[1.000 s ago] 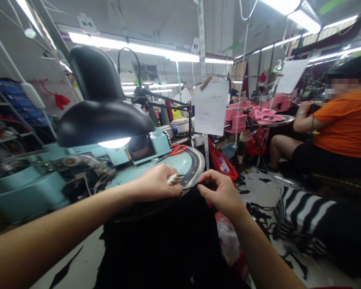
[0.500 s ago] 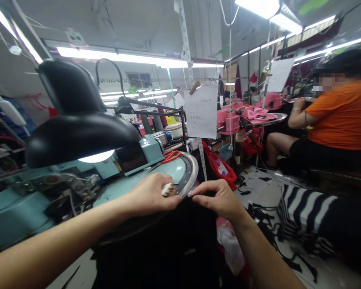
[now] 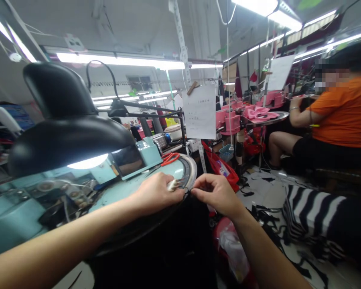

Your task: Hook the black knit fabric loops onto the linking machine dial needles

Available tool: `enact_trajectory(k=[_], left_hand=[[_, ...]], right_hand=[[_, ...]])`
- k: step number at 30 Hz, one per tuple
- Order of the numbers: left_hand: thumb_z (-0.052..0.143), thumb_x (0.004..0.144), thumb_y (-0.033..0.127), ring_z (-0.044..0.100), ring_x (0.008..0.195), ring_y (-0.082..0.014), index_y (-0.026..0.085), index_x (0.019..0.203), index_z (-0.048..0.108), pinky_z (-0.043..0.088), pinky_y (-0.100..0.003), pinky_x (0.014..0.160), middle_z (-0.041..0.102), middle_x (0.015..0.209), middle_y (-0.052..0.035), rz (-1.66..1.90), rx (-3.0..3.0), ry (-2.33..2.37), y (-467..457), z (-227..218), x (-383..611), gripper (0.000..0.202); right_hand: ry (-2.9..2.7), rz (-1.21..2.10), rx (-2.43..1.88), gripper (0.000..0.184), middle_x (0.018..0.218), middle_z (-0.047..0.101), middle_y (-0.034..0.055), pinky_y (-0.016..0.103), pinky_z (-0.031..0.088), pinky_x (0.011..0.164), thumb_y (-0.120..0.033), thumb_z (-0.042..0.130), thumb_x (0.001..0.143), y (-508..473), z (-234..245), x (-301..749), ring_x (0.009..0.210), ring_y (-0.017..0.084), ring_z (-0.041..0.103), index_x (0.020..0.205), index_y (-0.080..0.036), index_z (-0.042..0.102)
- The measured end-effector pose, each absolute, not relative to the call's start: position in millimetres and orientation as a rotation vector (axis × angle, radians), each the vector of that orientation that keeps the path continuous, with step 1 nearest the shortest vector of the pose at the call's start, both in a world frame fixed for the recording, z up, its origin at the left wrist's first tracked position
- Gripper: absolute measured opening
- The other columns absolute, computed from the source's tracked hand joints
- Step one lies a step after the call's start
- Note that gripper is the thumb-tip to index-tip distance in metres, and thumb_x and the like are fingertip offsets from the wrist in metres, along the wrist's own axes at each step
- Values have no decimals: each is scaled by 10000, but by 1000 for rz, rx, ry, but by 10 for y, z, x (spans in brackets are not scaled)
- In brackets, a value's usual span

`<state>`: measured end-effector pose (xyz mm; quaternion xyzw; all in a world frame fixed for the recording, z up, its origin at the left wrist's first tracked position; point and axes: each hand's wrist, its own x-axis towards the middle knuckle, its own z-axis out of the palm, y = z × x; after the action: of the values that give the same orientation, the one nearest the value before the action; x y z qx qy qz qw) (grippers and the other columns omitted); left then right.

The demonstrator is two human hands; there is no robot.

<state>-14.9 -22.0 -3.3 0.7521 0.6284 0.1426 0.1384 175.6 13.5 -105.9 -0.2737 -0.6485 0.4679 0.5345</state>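
Observation:
My left hand (image 3: 158, 194) rests at the near edge of a round teal linking-machine dial (image 3: 168, 171), its fingers closed around a small white object (image 3: 173, 185). My right hand (image 3: 218, 194) pinches the edge of a black knitted fabric (image 3: 156, 257) at the dial's dark metal rim (image 3: 191, 172). The fabric hangs down in a heavy mass below both hands. The small white object is partly hidden by my fingers, so its exact kind is hard to tell.
A black desk lamp (image 3: 69, 128) overhangs the teal machine (image 3: 18, 212) at left. Red-handled scissors (image 3: 170, 159) lie on the dial. A paper sheet (image 3: 200, 112) hangs beyond it. At right, a seated person (image 3: 339, 116) works at a pink-loaded machine (image 3: 228, 120).
My view has shifted slightly, moving the scene left and up. My hands have come closer together at the dial's rim, and my right hand now pinches the black fabric more tightly.

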Motion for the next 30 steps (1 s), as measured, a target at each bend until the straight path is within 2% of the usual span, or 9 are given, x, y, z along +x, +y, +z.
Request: enact_trajectory(k=[3,8,11,14,18,21,24,28,30], left_hand=[[555,714,384,411,509,-125,205,570,486,301,-260,507,470,518,43,325,2240,1823,-202,-29,-122,240],[561,720,421,448,530,-134,203,574,481,328,-258,527,490,535,36,321,2291,1806,-199,-26,-107,274],[562,724,427,444,530,-131,203,586,483,330,-256,529,484,530,42,315,2281,1830,-199,-37,-111,275],[556,724,391,443,534,-125,201,586,473,333,-254,539,484,540,46,316,2294,1798,-202,-43,-124,250],[551,718,355,431,534,-120,200,594,475,323,-251,528,477,547,48,304,2296,1724,-212,-19,-125,212],[547,708,331,435,553,-117,194,594,485,331,-249,543,489,579,43,299,2302,1665,-217,9,-118,189],[539,703,313,436,569,-114,191,592,484,335,-247,554,494,611,39,281,2302,1598,-219,33,-124,174],[524,695,271,415,573,-109,194,577,441,323,-243,553,476,620,42,247,2308,1539,-223,71,-147,164],[519,696,262,416,579,-109,193,573,433,328,-244,566,473,629,39,235,2323,1497,-224,94,-150,166]], right_hand=[[-1534,1097,-759,101,613,619,-17,196,357,460,-229,736,674,263,-1208,1873,496,82,483,678,-156,666],[-1540,1288,-649,192,780,699,28,209,396,438,-371,619,787,183,-1296,1928,424,74,509,798,-185,573],[-1779,1099,-705,130,628,601,-36,183,331,462,-271,701,728,26,-1193,1867,496,76,480,779,-180,624],[-1898,857,-832,61,622,596,-39,184,335,502,-125,660,670,-6,-1136,1888,577,88,503,703,-175,671],[-1732,1194,-741,184,621,641,-22,207,406,487,-186,586,758,95,-1153,1984,513,108,556,860,-170,739],[-1683,1185,-513,186,769,736,31,243,498,617,-273,673,796,128,-1114,1940,668,153,664,910,-162,770],[-1612,1072,-436,151,821,764,47,248,510,717,-290,767,765,157,-1073,1831,772,166,684,841,-161,785],[-1446,1253,-527,128,682,681,-10,178,430,539,-224,803,692,274,-1256,1752,591,94,580,776,-155,735],[-1407,1368,-541,160,573,606,-36,168,359,430,-251,799,677,319,-1431,1750,461,72,500,740,-148,694]])
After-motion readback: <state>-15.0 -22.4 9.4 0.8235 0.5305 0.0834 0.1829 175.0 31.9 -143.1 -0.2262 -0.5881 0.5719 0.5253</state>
